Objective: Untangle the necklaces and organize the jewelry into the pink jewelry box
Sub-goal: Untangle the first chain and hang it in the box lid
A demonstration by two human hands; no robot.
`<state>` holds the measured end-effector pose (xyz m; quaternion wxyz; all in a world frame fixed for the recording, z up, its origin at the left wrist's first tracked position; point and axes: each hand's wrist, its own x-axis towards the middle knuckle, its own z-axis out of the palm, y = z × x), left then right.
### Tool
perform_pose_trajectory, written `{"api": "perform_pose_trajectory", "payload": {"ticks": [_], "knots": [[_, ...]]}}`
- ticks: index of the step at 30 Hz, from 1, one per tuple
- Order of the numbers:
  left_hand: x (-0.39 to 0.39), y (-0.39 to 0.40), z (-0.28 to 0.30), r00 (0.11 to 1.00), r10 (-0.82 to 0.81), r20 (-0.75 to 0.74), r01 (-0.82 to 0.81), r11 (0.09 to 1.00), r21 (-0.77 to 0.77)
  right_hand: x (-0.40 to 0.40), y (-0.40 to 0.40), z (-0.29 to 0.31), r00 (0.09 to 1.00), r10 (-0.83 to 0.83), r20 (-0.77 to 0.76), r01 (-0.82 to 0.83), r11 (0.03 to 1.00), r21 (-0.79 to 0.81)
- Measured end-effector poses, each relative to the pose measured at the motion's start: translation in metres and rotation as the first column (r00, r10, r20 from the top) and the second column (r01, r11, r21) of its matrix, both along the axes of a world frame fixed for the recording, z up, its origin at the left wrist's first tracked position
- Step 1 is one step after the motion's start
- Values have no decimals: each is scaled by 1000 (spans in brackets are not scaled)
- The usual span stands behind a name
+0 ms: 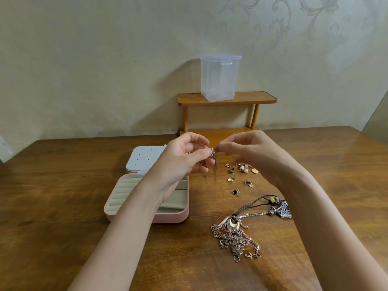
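Head view: the left hand [184, 159] has its thumb and curled fingers [206, 152] pinched on a thin chain [212, 158], which hangs in blurred strands below the hand, above the tabletop [63, 206]. The right hand [249, 156] meets it from the other side, its fingertips closed on the same chain at the top, just beside the left thumb; both hands are raised off the wood. Under the left wrist lies the pink jewelry box [176, 218], open, with pale ring rolls at its left and compartments at its right, mostly hidden by the forearm. Its white lid [144, 158], dotted with small holes, lies flat behind it. To the right of the box, under the right hand, small earrings and pendants [239, 175] are scattered apart from each other. Nearer the camera, a tangled heap of necklaces [235, 236] rests on the tabletop, with a dark cord and a silver pendant [283, 210] running to the right, partly behind the right forearm. At the back, against the wall, a small wooden shelf [262, 98] carries a clear plastic container [219, 78] with its lid closed.
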<state>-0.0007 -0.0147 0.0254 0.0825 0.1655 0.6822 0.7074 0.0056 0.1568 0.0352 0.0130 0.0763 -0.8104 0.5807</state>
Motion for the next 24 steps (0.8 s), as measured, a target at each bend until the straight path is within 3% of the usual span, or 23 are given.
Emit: {"api": "perform_pose_trajectory", "payload": {"ticks": [9, 13, 17, 20, 24], "knots": [[-2, 0, -3, 1000, 15, 22, -14, 999, -44, 1, -4, 0, 998, 54, -24, -52, 995, 86], [-1, 3, -5, 998, -41, 45, 42, 999, -27, -1, -5, -2, 995, 92, 28, -92, 996, -19], [1, 8, -6, 1000, -6, 2, 6, 989, -144, -2, -5, -4, 997, 56, 60, -52, 997, -57], [1, 10, -7, 988, 41, -148, -87, 943, -321, -3, -7, -7, 993, 27, 119, -13, 994, -109], [-1, 6, -7, 974, 62, -217, -145, 908, -392, -2, -9, -7, 967, 118, 225, -65, 971, -231]]}}
